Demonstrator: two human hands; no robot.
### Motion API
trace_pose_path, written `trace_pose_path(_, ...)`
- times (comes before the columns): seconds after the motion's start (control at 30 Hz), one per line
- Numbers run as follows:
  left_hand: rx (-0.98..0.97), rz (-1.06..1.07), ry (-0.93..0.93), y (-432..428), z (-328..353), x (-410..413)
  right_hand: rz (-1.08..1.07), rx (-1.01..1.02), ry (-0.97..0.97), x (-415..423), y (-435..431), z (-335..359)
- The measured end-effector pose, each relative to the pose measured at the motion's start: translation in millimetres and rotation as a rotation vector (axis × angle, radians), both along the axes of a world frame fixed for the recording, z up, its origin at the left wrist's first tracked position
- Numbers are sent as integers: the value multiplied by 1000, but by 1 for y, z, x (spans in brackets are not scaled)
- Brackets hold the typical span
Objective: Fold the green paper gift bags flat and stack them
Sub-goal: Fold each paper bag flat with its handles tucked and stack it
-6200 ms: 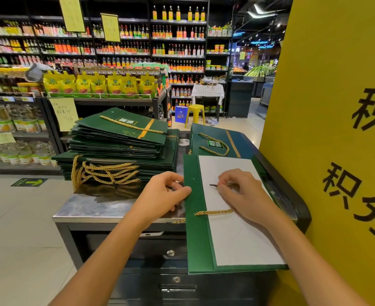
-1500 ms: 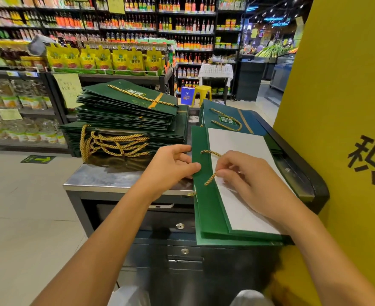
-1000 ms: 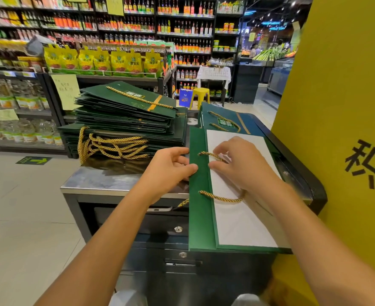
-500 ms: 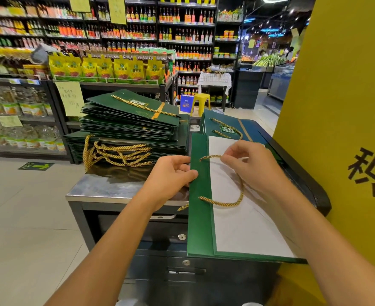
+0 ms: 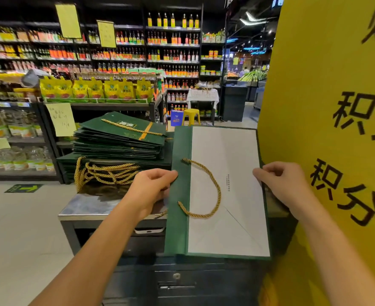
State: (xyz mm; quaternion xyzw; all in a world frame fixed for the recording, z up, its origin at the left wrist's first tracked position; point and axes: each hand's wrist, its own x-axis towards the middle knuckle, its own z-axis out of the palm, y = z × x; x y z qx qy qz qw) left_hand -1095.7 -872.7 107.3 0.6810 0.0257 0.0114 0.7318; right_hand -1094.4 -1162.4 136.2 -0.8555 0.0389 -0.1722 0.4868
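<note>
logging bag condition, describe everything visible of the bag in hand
The green paper gift bag is flattened, white face toward the camera, with a green band on its left and diagonal creases. A twisted gold rope handle loops from that band. The left hand pinches its left edge, the right hand its right edge, over the metal counter.

The bag (image 5: 239, 213) is showing a dark green border around a white panel; its twisted cord (image 5: 219, 195) is shining gold. The stack (image 5: 124, 131) is showing dark green with one orange stripe.
</note>
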Motion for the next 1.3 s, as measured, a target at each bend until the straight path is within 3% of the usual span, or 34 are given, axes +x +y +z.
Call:
trace_pose_path(0.3, -22, 94, -306, -12, 82, -1, 93, 435, -365, -15, 1, 72)
trace_pose_path(0.43, 46, 109, -412, -10, 103, -3, 111, 435, -457, -14, -2, 85)
trace_pose_path(0.57, 14, 56, -420, -4, 102, -6, 196, 546, -444, -6, -8, 75)
trace_pose_path(0.7, -9, 5, -295, 0, 82, -6, 314, 570, -384, -2, -16, 47)
trace_pose_path(0.9, 32, 7, -134, -4, 41, -1, 227, 205, -79, -4, -18, 4)
trace_pose_path(1.0, 96, 72, -95, -11, 21, 5, 184, -83, -23, 4, -21, -16)
trace_pose_path(1.13, 31, 125, -19, -23, 1, 7, 154, -365, 21, 10, -18, -31)
trace_pose_path(1.3, 149, -13, 3, -26, -3, 8, 39, -632, 71, 15, -2, -32)
